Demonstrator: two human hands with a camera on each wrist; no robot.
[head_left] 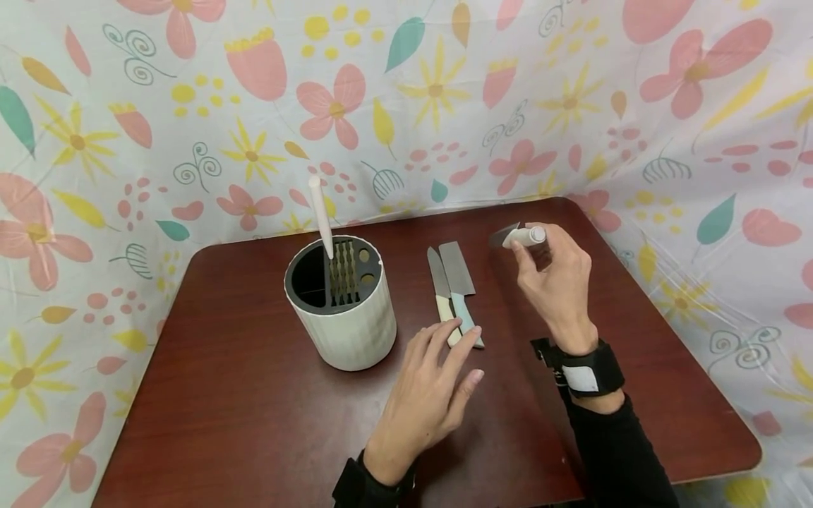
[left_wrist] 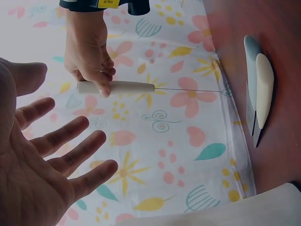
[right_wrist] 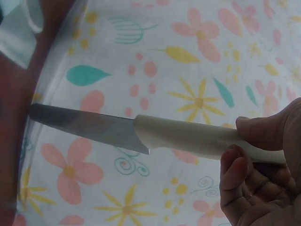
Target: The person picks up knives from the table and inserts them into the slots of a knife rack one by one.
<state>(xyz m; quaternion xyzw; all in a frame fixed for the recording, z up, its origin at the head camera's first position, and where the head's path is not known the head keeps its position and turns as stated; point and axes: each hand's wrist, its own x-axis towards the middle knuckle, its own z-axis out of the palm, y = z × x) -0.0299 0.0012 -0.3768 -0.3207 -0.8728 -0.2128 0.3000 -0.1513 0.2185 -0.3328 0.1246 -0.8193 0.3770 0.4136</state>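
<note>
Left of centre in the head view, a white holder point(head_left: 356, 339) stands upright on the counter point(head_left: 209, 395), a white handle point(head_left: 322, 215) sticking up from its black slotted top. At bottom centre, the left hand point(head_left: 422, 395) has its fingers spread, its grip holding nothing, fingertips over two handles. Those belong to a cream knife point(head_left: 438, 275) and, just right of it, a blue cleaver point(head_left: 458, 271), lying mid-frame with blades toward the top. Right of centre, the right hand point(head_left: 559, 275) pinches a white knife point(right_wrist: 157, 133) in its grip by the handle, blade pointing left. Floral cloth point(head_left: 711, 261) hangs at far right.
</note>
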